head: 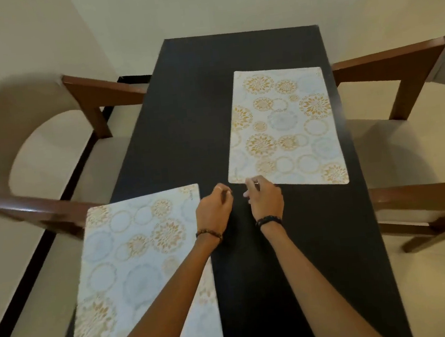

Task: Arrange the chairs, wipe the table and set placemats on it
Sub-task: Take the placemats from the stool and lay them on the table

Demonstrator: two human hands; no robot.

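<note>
The near placemat (140,262) is laid at the table's (204,110) left edge, long side running away. The left hand (214,210) is curled (nothing held). The far placemat's (284,129) near corner is pinched by the right hand (266,199).

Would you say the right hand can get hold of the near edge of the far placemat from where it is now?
Probably yes. The right hand sits at the near left corner of the far placemat, fingers curled right at its edge. Nothing lies on the black table between them, so only a small grip adjustment seems needed.
</note>
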